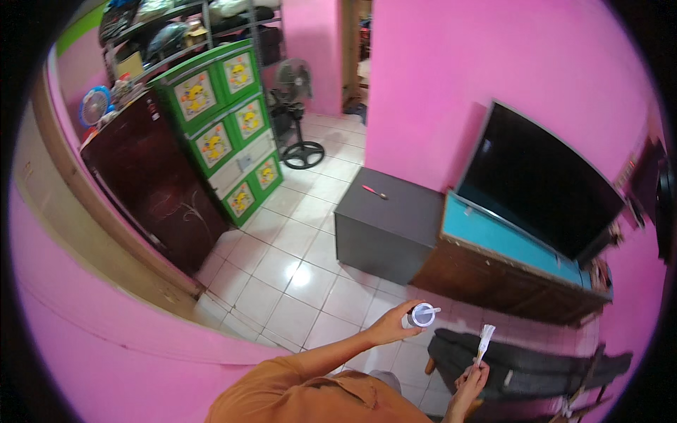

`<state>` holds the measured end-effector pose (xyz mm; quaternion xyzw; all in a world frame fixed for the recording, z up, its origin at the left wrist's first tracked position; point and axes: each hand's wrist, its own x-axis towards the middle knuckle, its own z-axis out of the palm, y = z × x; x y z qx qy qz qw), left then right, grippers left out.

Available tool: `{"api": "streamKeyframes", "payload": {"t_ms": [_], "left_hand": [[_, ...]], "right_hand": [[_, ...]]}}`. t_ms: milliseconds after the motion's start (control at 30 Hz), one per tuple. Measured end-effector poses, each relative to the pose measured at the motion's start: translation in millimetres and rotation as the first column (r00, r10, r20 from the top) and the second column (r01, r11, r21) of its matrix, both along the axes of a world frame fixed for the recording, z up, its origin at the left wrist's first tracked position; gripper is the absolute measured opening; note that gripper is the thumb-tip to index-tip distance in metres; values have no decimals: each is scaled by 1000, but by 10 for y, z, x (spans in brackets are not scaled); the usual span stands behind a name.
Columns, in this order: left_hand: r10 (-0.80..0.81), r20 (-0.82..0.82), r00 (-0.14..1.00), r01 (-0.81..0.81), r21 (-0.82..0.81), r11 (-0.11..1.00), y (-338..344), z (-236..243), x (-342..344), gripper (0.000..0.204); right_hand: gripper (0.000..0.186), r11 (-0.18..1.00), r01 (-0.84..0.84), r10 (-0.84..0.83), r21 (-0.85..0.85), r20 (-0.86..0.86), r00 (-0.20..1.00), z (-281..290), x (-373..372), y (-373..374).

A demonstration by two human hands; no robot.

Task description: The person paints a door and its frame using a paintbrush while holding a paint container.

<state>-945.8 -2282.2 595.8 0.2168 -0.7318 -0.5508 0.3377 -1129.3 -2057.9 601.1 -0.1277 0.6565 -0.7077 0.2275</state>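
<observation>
My left hand (392, 323) is wrapped round a small jar or cup (415, 311) with a white rim, held in front of my body. A thin pale stick (432, 311) lies across its mouth; the contents are too small to make out. To the right, my right hand (472, 378) grips a brush (484, 341) by its handle. Its white bristle end points up and away from me, apart from the jar.
A grey cabinet (381, 229) ahead bears a small brush with a pink handle (374, 191). Beside it, a television (539, 180) stands on a blue-topped cabinet (493, 229). A dark padded bench (543, 366) is close on my right. Farther off are green drawers (218, 130) and a standing fan (300, 113).
</observation>
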Motion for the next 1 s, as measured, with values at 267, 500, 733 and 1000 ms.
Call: {"api": "streamKeyframes", "payload": {"t_ms": [267,500,733,1000], "left_hand": [[339,75,938,-340,13,940,-1119,-89,453,68],[621,171,765,-636,44,771,-1590,74,930,67],[830,224,511,-859,119,497,-1756,109,1343,68],[898,226,378,-925,136,355,-2256,-161,1997,67]], "right_hand": [[15,905,-419,403,71,167,900,-269,-300,-2143],[19,656,-753,740,53,150,656,-299,-445,-4000],[15,451,-889,869,76,190,457,-89,76,-5243],[16,333,-935,895,125,271,355,-318,944,-5990]]}}
